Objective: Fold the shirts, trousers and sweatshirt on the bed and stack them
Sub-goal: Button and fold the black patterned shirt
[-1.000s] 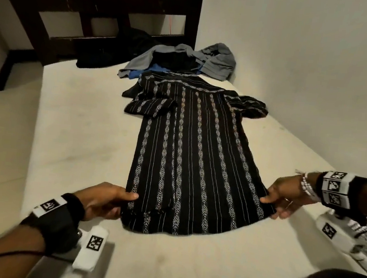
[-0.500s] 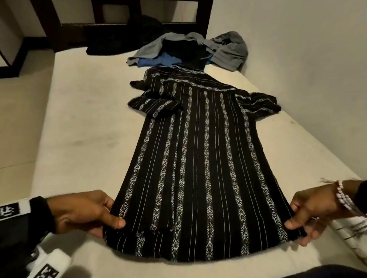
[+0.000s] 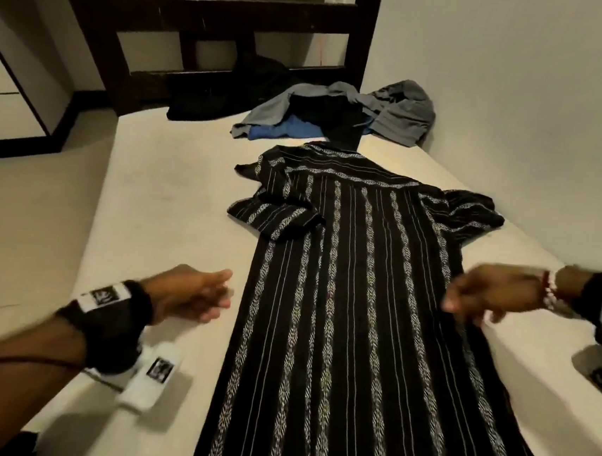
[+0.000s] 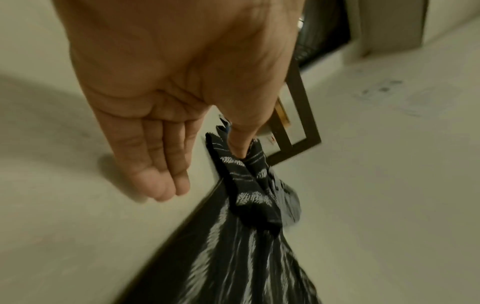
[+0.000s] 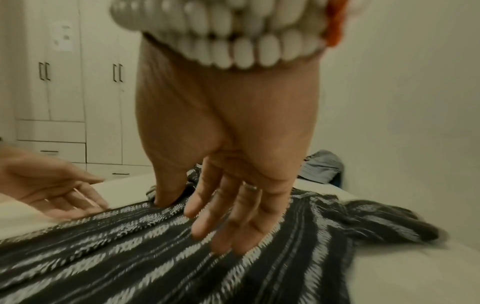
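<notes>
Judged the task to be near its start: saw no folded garment and no stack anywhere on the bed (image 3: 170, 197). At the left, found the left hand (image 3: 193, 298) released, fingers straight and holding nothing, over the bare sheet just beside the left edge of the striped shirt (image 3: 349, 324). In the middle, found this shirt spread flat and lengthwise on the bed, collar toward the far end, hem toward the camera, left sleeve lying turned in over the body, right sleeve crumpled out to the side. Took this as the laying-out step nearly finished, with the real folding not yet begun, apart perhaps from that one sleeve. Beyond the collar, saw an unfolded heap (image 3: 335, 121) at the far end, close to the bed frame (image 3: 210, 9). At the right, found the right hand (image 3: 487, 301) also released, fingers relaxed and grasping nothing, over the right edge of the shirt; could not tell for sure whether touching the cloth. Counted, from left to right: one dark garment (image 3: 208, 101) against the frame; in the heap one blue piece (image 3: 290, 129), one black piece (image 3: 340, 114) and grey cloth (image 3: 402, 116), possibly one garment or two, too tangled to say; one shirt laid out; two hands; no folded items. Judged everything in the heap, and the shirt itself, as left to fold and stack.
</notes>
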